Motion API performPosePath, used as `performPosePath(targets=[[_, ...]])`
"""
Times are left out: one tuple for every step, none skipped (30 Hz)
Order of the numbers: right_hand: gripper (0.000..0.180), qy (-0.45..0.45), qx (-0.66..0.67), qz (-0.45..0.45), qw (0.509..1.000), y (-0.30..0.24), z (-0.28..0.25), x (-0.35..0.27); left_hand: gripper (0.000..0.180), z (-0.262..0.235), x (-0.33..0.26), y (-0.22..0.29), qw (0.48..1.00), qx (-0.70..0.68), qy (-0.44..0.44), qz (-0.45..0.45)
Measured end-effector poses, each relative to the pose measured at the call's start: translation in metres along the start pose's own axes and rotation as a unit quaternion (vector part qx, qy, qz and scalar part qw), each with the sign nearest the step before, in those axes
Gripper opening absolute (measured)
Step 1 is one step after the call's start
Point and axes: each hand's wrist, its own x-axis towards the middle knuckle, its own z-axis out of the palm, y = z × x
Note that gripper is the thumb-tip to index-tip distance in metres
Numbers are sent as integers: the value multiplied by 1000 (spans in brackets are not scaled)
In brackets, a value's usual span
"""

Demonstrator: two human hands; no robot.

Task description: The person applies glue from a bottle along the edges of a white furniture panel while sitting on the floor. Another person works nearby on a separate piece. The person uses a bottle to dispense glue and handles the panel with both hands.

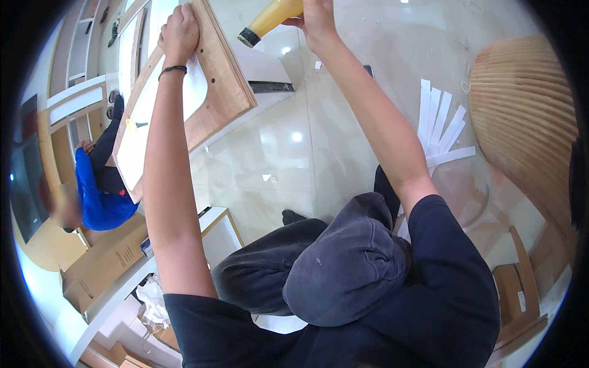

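Observation:
My right hand (318, 26) is closed around a yellow bottle (277, 16) at the top of the view. The bottle is tilted, with its black-capped end (248, 37) pointing down and left, toward the board. My left hand (180, 30) rests on a white sheet (195, 83) that lies on a wooden board (221, 67). Its fingers are curled together, and whatever is under them is hidden. A small yellow-and-black tool (133, 125) lies on the sheet's near left part.
White strips (438, 119) lie fanned on the shiny tiled floor (264, 153), right. Beyond stands a curved ribbed wooden piece (521, 92). A person in blue (104, 190) sits left of the board, near a long cardboard box (107, 260). My bent knees (343, 264) are below.

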Motion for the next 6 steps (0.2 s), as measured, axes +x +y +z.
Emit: performPosePath(targets=[[38,0,-6,25,1000,2,3,1,59,-1,-2,5,998,-44,-6,-48],[38,0,-12,50,999,3,6,3,58,-3,-3,9,996,-60,-27,-67],[38,1,-19,76,997,4,8,4,58,-6,-3,12,995,-56,-32,-76],[41,-10,-22,74,997,5,9,4,58,-6,-5,15,995,-56,-29,-76],[43,-22,-26,70,997,7,9,3,59,-7,-6,17,995,-60,-25,-80],[46,-36,-29,66,997,9,11,3,61,-9,-5,18,994,-57,-37,-81]])
